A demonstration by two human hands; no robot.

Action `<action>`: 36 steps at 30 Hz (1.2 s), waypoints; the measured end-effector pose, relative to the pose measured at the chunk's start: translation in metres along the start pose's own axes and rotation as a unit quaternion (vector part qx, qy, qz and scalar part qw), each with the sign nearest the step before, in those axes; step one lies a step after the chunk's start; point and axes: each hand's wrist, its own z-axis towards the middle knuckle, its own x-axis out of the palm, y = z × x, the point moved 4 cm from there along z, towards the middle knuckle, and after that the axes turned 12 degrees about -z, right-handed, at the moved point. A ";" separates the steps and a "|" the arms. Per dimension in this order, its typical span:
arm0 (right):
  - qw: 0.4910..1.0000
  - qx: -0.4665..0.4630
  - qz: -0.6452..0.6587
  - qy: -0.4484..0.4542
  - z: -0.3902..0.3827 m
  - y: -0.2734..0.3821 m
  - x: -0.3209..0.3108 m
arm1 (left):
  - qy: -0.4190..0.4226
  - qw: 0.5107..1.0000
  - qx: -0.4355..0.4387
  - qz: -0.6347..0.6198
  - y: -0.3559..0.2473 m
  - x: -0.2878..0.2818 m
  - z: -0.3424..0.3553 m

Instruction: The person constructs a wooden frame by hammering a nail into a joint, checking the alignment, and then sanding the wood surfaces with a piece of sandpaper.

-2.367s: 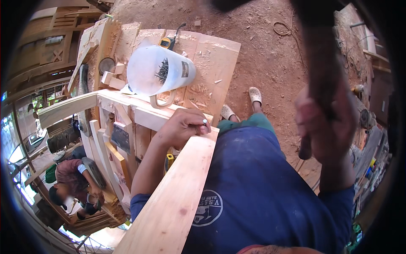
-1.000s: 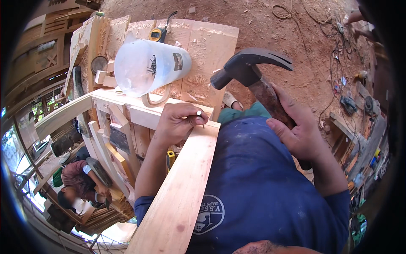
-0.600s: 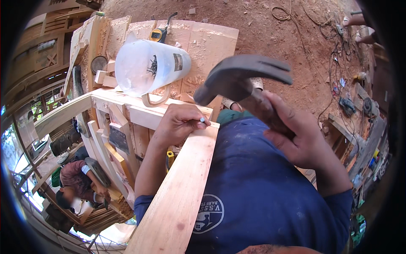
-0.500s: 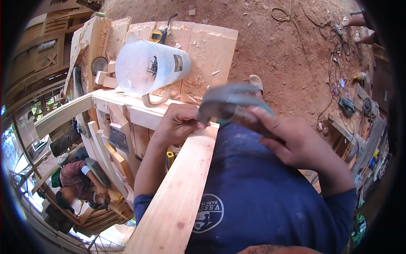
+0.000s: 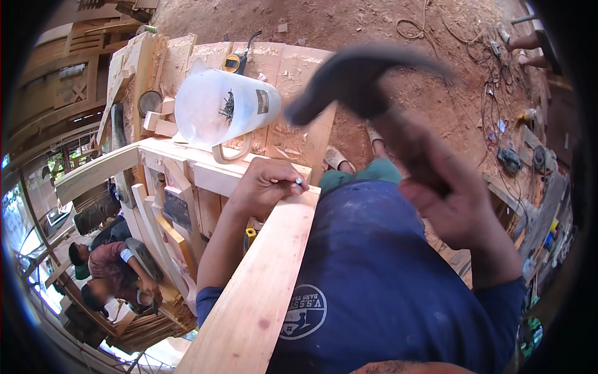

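My left hand pinches a nail upright at the far end of a long pale wooden board. Only the nail's head shows above my fingertips. In my right hand is a claw hammer, raised above the board end and blurred by motion. Its dark head hangs up and to the right of the nail, well apart from it. A translucent plastic jug lies on its side beyond my left hand, with several dark nails inside.
A yellow tape measure lies on the planks behind the jug. Wooden framing stands to the left, where people sit or bend at work. Cables and a power tool lie on the dirt floor at right.
The hammer has risen from beside my left fingers, up and to the right, with my right hand. My left hand stays on the board end, and the nail head now shows.
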 end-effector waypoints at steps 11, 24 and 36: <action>0.994 0.057 0.000 0.096 -0.001 -0.002 0.006 | 0.005 0.998 -0.012 0.060 -0.007 0.003 0.002; 0.991 0.080 0.104 -0.019 -0.010 -0.018 0.010 | -0.047 0.998 -0.033 0.002 0.000 0.002 0.000; 0.981 0.076 -0.040 0.174 0.001 -0.009 0.010 | -0.037 0.998 -0.039 -0.014 0.004 0.001 -0.002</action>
